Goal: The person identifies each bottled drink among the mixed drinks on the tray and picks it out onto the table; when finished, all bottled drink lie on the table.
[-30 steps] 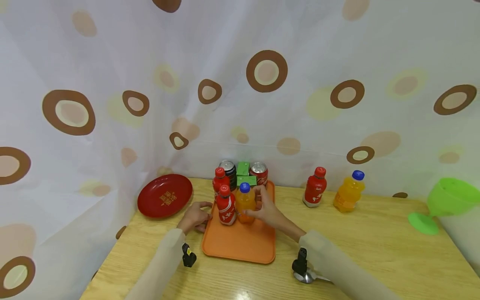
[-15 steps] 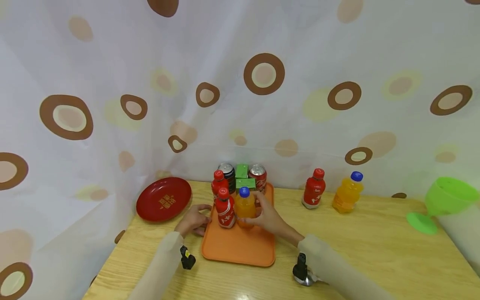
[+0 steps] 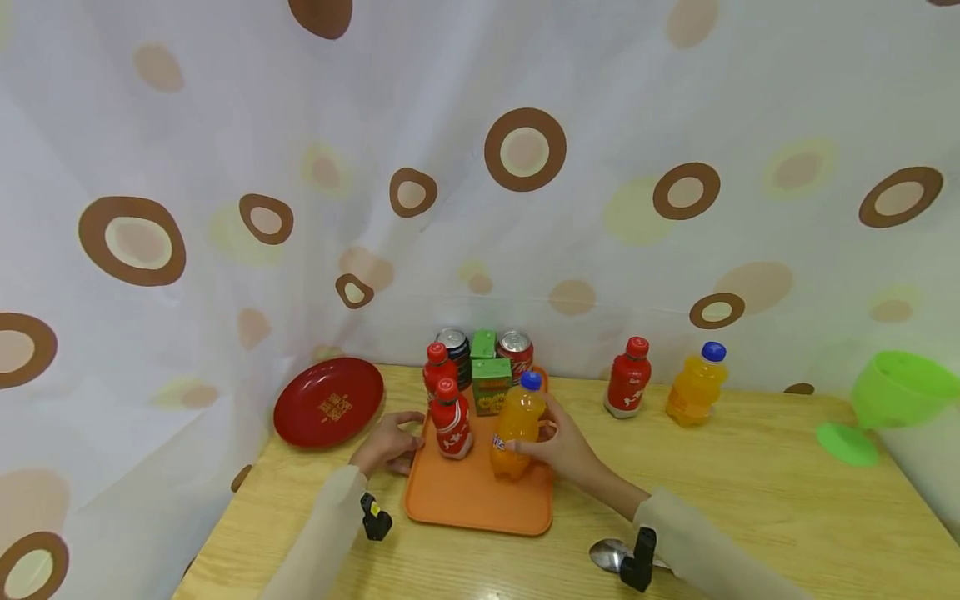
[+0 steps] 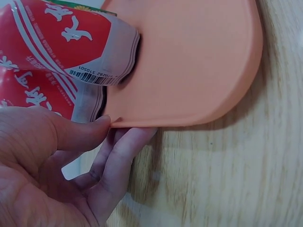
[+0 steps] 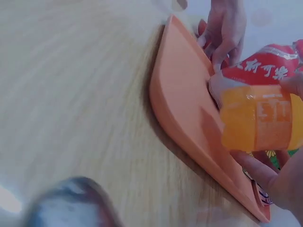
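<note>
My right hand [image 3: 562, 446] grips an orange soda bottle [image 3: 517, 425] with a blue cap, thumb on one side and fingers on the other. The bottle leans to the right over the orange tray [image 3: 480, 504]. My left hand [image 4: 71, 156] pinches the tray's left rim, thumb on top and fingers underneath. Two red bottles [image 3: 453, 429] stand on the tray's left side, close to that thumb. Behind them on the tray are two green drink cartons [image 3: 492, 385], a black can [image 3: 454, 354] and a red cola can [image 3: 516, 350].
A dark red plate [image 3: 330, 404] leans at the back left. Right of the tray stand another red bottle [image 3: 628, 379] and another orange soda bottle [image 3: 696, 390]. A green goblet [image 3: 900, 392] is at the far right. A spoon [image 3: 609, 554] lies near my right sleeve.
My right hand has moved the orange soda bottle rightward and toward me, away from the red bottles, tilting it. The front green carton now shows. My left hand stays at the tray rim.
</note>
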`<control>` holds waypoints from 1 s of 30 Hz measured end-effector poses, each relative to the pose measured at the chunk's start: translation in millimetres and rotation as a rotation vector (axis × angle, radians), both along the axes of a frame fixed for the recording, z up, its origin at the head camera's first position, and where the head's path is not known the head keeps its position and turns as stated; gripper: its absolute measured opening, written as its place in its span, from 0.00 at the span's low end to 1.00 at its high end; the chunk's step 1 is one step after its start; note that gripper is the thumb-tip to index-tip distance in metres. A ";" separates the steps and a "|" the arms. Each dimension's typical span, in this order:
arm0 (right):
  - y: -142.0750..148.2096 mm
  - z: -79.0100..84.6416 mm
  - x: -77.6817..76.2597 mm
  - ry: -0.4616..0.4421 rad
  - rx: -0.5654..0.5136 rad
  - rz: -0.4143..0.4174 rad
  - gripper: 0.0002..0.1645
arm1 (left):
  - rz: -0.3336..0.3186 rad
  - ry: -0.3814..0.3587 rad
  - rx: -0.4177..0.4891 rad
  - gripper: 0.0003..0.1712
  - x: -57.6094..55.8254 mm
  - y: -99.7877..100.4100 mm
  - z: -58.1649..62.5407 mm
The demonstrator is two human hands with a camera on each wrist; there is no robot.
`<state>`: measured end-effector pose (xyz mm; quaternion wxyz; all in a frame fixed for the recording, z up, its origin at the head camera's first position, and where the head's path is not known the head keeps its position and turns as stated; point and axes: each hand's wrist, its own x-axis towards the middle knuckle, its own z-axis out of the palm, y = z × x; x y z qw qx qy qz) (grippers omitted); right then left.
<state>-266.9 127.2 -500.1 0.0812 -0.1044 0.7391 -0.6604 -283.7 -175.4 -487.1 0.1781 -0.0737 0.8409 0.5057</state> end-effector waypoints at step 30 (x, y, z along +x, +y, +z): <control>145.9 23.3 38.5 0.013 0.045 -0.391 0.37 | -0.003 0.005 -0.054 0.28 -1.5 2.2 2.0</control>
